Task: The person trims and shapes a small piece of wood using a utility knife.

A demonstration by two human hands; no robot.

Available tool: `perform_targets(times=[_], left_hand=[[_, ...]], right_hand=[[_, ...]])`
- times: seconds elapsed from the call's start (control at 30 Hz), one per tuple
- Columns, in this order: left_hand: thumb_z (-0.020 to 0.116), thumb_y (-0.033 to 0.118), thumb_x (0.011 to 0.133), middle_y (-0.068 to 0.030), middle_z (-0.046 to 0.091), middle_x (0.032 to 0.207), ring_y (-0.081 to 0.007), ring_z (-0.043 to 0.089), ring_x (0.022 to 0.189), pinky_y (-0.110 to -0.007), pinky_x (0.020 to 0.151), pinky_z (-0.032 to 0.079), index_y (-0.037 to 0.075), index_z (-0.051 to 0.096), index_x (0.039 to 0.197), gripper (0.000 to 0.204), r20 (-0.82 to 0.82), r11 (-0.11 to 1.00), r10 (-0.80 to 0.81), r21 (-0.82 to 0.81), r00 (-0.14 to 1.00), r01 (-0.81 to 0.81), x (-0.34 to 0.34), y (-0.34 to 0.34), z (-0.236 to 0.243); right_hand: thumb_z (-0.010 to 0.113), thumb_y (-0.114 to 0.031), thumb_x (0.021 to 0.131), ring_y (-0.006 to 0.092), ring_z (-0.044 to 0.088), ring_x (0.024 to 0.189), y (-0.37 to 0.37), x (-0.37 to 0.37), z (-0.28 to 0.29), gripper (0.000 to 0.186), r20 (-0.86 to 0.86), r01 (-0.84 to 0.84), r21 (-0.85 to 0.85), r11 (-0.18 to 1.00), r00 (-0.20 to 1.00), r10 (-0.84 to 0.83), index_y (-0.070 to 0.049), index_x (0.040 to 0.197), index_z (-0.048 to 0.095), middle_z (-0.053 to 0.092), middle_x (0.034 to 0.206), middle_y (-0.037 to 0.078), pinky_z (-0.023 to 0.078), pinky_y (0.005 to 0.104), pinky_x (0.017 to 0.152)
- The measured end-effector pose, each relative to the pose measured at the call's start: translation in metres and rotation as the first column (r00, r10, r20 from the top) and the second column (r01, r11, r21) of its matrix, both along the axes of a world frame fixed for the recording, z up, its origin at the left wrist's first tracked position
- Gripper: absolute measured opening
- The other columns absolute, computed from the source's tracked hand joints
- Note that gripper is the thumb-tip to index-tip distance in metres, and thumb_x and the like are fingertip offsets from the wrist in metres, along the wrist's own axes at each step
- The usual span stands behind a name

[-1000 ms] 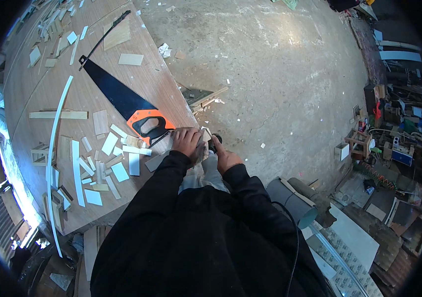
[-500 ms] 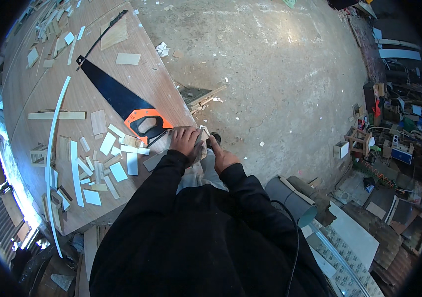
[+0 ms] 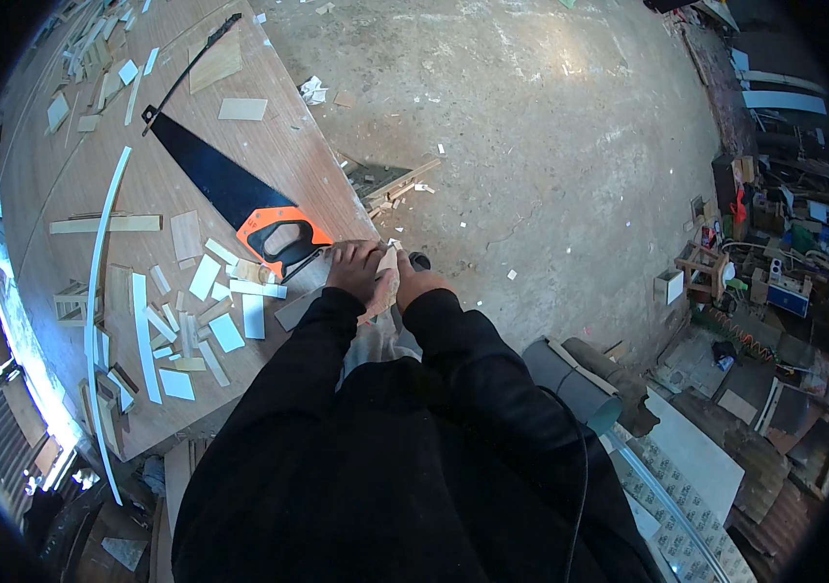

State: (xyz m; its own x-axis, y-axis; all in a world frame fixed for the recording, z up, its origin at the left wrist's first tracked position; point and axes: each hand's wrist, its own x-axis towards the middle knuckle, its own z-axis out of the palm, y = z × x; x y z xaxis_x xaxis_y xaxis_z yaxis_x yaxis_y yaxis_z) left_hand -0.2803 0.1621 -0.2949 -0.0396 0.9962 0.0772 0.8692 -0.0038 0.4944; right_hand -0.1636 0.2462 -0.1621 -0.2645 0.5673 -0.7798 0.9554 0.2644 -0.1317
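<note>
At the near right corner of the wooden table, my left hand (image 3: pixel 353 266) is closed on a pale wood piece (image 3: pixel 385 282), fingers curled over it. My right hand (image 3: pixel 415 286) is against that piece's right side; its fingertips are hidden, so what exactly it holds cannot be made out. A dark object (image 3: pixel 419 262), partly hidden, shows just beyond it. A handsaw with an orange and black handle (image 3: pixel 254 224) lies beside my left hand, with a thin dark bar (image 3: pixel 186 74) crossing its tip. Several cut offcuts (image 3: pixel 226 331) are scattered left of my hands.
A long pale curved strip (image 3: pixel 98 262) lies along the table (image 3: pixel 293 146). Concrete floor (image 3: pixel 560 165) with scraps is ahead and right. Rolled grey material (image 3: pixel 563 379) and sheets (image 3: pixel 687 457) are at lower right. A cluttered pile of tools and materials (image 3: pixel 774 291) lines the right wall.
Both hands have moved slightly up. My right index finger, earlier visibly extended against the piece, is now hidden, with the back of the hand showing. The view has shifted slightly.
</note>
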Motion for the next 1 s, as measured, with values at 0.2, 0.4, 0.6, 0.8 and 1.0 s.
perform_targets(times=[0.2, 0.4, 0.6, 0.8, 1.0], left_hand=[[0.065, 0.042, 0.084, -0.0034, 0.057, 0.114, -0.0278, 0.053, 0.1, -0.046, 0.084, 0.04, 0.013, 0.063, 0.115, 0.043, -0.043, 0.996, 0.005, 0.094, 0.999, -0.001, 0.001, 0.002, -0.002], [0.065, 0.042, 0.085, -0.0027, 0.058, 0.108, -0.0263, 0.053, 0.094, -0.044, 0.079, 0.041, 0.012, 0.064, 0.115, 0.043, -0.044, 0.985, 0.037, 0.168, 0.998, -0.029, 0.003, 0.004, 0.004], [0.066, 0.042, 0.085, -0.0018, 0.057, 0.11, -0.0249, 0.053, 0.097, -0.043, 0.081, 0.042, 0.012, 0.064, 0.118, 0.045, -0.063, 0.989, 0.041, 0.145, 0.997, -0.032, 0.003, 0.005, 0.009], [0.063, 0.04, 0.089, -0.0024, 0.057, 0.115, -0.0257, 0.052, 0.104, -0.045, 0.088, 0.04, 0.01, 0.063, 0.121, 0.043, -0.027, 0.996, 0.032, 0.082, 0.999, -0.029, 0.005, 0.002, 0.015], [0.058, 0.036, 0.092, -0.0094, 0.056, 0.116, -0.0319, 0.051, 0.11, -0.049, 0.097, 0.036, 0.006, 0.061, 0.119, 0.041, 0.075, 1.0, -0.011, 0.022, 0.997, 0.009, 0.006, 0.006, 0.025]], right_hand=[[0.045, -0.02, 0.094, 0.0434, 0.07, 0.086, -0.006, 0.008, -0.008, 0.06, -0.001, 0.015, 0.003, 1.0, 1.0, -0.015, -0.022, 0.152, 0.031, 0.069, 0.094, 0.029, 0.055, 0.053, 0.075], [0.044, -0.019, 0.094, 0.0439, 0.07, 0.081, -0.019, 0.024, -0.012, 0.062, -0.001, 0.037, 0.025, 0.999, 0.999, -0.037, -0.03, 0.153, 0.029, 0.069, 0.09, 0.029, 0.056, 0.0535, 0.073], [0.043, -0.02, 0.095, 0.0422, 0.071, 0.08, -0.028, 0.037, -0.014, 0.063, 0.049, 0.019, 0.023, 1.0, 0.999, -0.02, -0.032, 0.154, 0.025, 0.07, 0.09, 0.027, 0.056, 0.0524, 0.072], [0.042, -0.019, 0.096, 0.0399, 0.071, 0.079, -0.041, 0.046, -0.015, 0.063, 0.049, -0.028, 0.053, 0.998, 0.998, 0.025, -0.03, 0.155, 0.023, 0.071, 0.09, 0.025, 0.056, 0.0521, 0.071], [0.042, -0.018, 0.095, 0.0399, 0.071, 0.083, -0.037, 0.058, -0.004, 0.064, 0.061, -0.004, -0.009, 1.0, 0.998, 0.004, -0.028, 0.155, 0.024, 0.07, 0.093, 0.026, 0.055, 0.0519, 0.074]])
